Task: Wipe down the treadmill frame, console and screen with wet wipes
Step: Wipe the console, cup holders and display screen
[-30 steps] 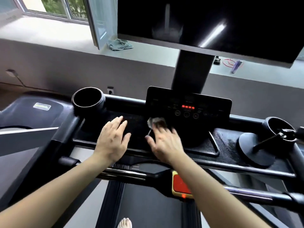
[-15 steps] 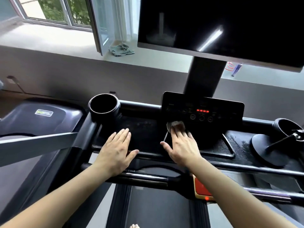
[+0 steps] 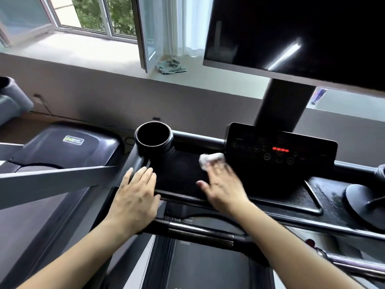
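Your right hand (image 3: pixel 223 188) lies over the wet wipe (image 3: pixel 211 160) and presses it onto the black console tray (image 3: pixel 181 180) of the treadmill, just left of the control panel (image 3: pixel 281 147). The fingers are blurred, but they look stretched out flat on top of the wipe rather than curled round it, and a crumpled white edge of the wipe shows past the fingertips. Your left hand (image 3: pixel 135 197) is released and holds nothing. Its palm is down and its fingers are straight, resting on the left edge of the tray, with the fingertips close to the base of the round cup holder (image 3: pixel 154 136). Red digits glow on the control panel. The dark screen (image 3: pixel 302 34) stands above it on a post. A handlebar (image 3: pixel 200 228) crosses beneath both wrists. A grey-green cloth (image 3: pixel 170 66) lies on the windowsill (image 3: pixel 83 49) beyond.
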